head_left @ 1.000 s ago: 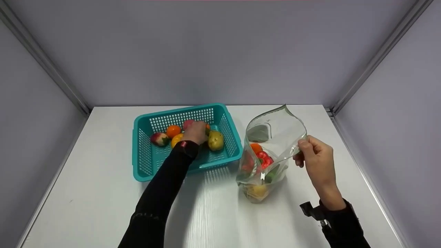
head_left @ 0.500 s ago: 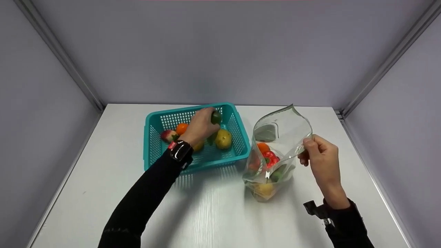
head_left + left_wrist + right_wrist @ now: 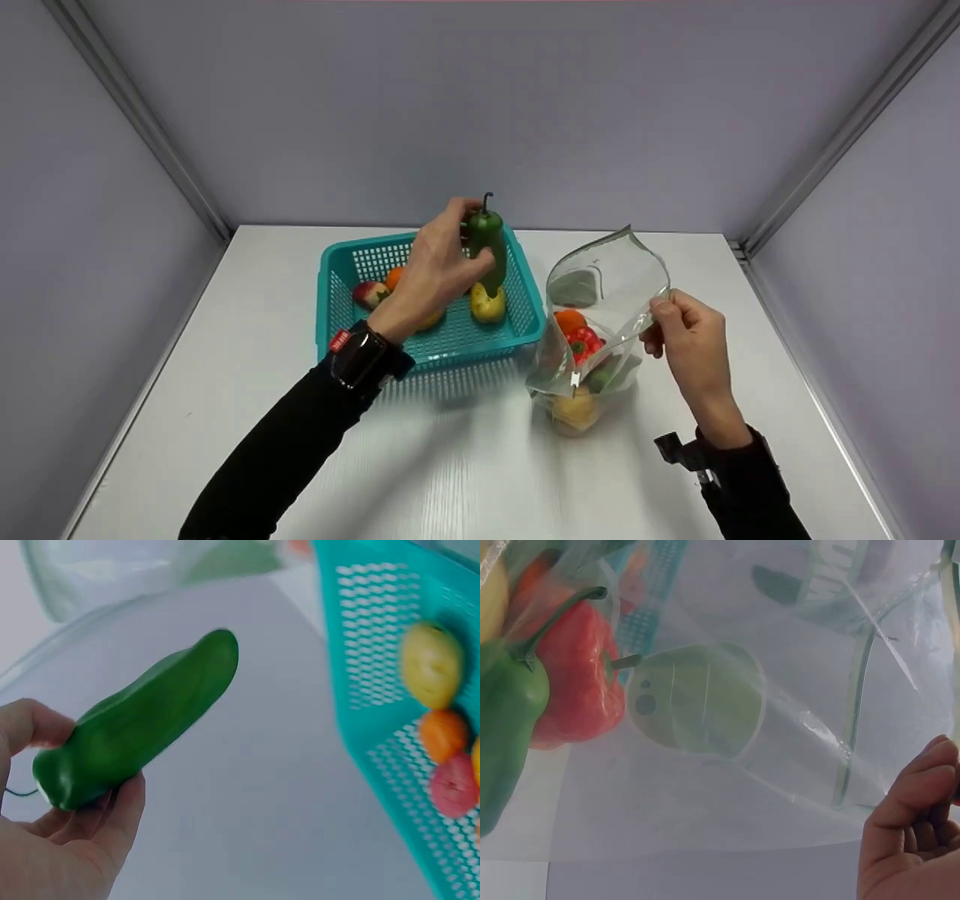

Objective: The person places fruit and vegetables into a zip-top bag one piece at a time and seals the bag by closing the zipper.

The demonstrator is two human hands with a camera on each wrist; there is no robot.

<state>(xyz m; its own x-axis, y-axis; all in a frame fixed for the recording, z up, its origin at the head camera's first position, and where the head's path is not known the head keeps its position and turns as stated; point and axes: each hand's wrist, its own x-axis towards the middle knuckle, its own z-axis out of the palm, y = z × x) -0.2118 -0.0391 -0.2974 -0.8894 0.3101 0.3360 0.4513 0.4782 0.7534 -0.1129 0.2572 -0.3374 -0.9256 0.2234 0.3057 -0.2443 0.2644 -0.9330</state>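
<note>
My left hand (image 3: 442, 259) grips a long green pepper (image 3: 489, 251) near its stem end and holds it up over the basket's right part, tip pointing down. The left wrist view shows thumb and fingers around the stem end of the green pepper (image 3: 139, 727). On the right, my right hand (image 3: 690, 341) pinches the rim of a clear zip bag (image 3: 607, 292), whose mouth gapes wide. Inside the bag are a red bell pepper (image 3: 581, 679), another green pepper (image 3: 506, 720), an orange fruit (image 3: 570, 321) and a yellow item (image 3: 576, 409) at the bottom.
A teal plastic basket (image 3: 487, 347) stands left of the bag on the white table (image 3: 187, 375). It holds a yellow fruit (image 3: 487, 304), an orange (image 3: 442, 735), a pinkish-red fruit (image 3: 454, 784) and a red-and-cream fruit (image 3: 369, 295). Grey walls enclose the table's back and sides.
My left hand has come up out of the basket with the green pepper, lifting it above the rim. My right hand keeps its hold on the bag, nearly still.
</note>
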